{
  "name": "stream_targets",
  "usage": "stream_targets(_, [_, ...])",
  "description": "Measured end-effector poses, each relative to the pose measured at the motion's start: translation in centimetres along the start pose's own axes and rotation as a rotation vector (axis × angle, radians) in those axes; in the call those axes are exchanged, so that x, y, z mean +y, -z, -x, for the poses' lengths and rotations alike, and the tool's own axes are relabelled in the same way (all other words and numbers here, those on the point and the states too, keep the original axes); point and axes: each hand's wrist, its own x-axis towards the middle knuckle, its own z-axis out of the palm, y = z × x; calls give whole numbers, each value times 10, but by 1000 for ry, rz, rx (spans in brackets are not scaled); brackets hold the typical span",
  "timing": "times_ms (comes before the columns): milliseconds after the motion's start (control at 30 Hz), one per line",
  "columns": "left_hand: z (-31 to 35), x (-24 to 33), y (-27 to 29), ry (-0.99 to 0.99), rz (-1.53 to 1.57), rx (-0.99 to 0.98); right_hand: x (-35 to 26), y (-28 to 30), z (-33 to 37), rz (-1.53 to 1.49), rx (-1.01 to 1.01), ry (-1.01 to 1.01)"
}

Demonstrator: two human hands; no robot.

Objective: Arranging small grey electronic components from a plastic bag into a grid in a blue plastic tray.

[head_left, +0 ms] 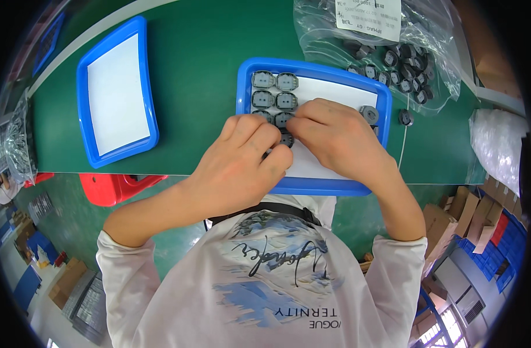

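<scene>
Small grey plastic housings (263, 79) stand in two columns along the left side of a blue tray (312, 66) lined with white. My left hand (242, 153) reaches over the tray's left side, its fingers curled and closed around a dark grey plastic housing (287, 138) at the near end of the columns. Close against it, my right hand (341, 136) bends its fingers into a pinch beside another housing (282, 119). Its fingertips are partly hidden, so what they hold cannot be made out. Round grey pieces (369, 114) lie at the tray's right end, partly behind my right wrist.
Another blue tray (152, 124) with a white lining lies left on the green table (190, 75). At the back right, a clear plastic bag (318, 35) holds many dark round parts; a loose one (405, 118) sits nearby. A red stool (103, 190) stands below the table's front edge.
</scene>
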Motion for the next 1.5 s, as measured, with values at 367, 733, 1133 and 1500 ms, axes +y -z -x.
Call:
stream_targets(367, [0, -8, 14, 30, 70, -77, 2, 46, 23, -72, 197, -229])
stream_targets(733, [-108, -26, -9, -173, -45, -87, 13, 61, 51, 195, 90, -265])
stream_targets(1133, [-144, -14, -56, -341, -104, -95, -2, 39, 82, 277, 263, -240])
stream_targets(1500, [-93, -22, -37, -258, -226, -15, 19, 18, 57, 146, 300, -206])
